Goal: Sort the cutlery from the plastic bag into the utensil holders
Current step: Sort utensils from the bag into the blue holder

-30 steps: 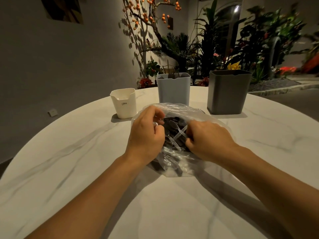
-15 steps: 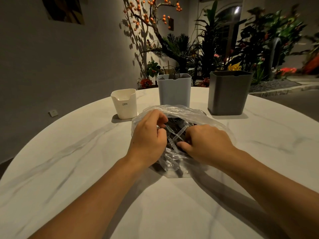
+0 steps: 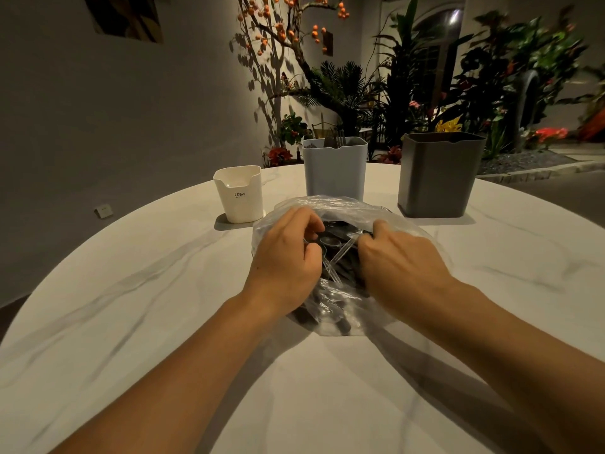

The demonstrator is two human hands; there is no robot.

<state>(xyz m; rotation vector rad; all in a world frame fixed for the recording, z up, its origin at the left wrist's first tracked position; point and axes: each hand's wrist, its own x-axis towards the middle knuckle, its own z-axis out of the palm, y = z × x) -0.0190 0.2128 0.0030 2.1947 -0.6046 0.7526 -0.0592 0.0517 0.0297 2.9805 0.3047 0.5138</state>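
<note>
On the round white marble-look table (image 3: 137, 322), crumpled clear plastic bag (image 3: 330, 204) of dark and clear plastic cutlery (image 3: 340, 253), mouth spread, likely for reaching in. Left hand (image 3: 283, 257) curled, pinching film at the opening; right hand (image 3: 399, 260) curled at the other edge, exact hold unclear. Beyond, well apart for sorting: small white holder (image 3: 240, 194), pale blue holder (image 3: 334, 168) already with utensils, dark grey holder (image 3: 438, 175).
</note>
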